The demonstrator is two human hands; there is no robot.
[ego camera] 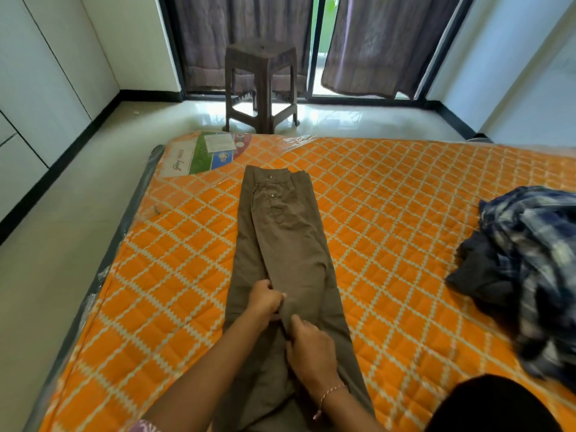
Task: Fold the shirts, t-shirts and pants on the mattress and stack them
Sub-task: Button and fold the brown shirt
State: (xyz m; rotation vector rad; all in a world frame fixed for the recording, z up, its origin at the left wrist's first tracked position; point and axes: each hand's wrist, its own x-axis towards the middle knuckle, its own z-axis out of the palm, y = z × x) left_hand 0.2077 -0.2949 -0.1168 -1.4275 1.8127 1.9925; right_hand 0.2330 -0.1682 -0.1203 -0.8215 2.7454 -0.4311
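Olive-brown pants (285, 232) lie lengthwise down the middle of the orange quilted mattress (389, 213), waistband at the far end, one leg laid over the other. My left hand (266, 300) pinches the inner edge of the upper leg near the knee. Just below it, my right hand (311, 350) grips the same fabric edge. A heap of unfolded clothes sits at the right: a blue plaid shirt (536, 244) on top of a dark garment (480, 272).
A brown plastic stool (261, 85) stands on the tiled floor beyond the mattress, in front of curtained glass doors. A printed label (205, 154) lies under the plastic wrap at the mattress's far left corner. A dark rounded shape (492, 406) fills the bottom right corner.
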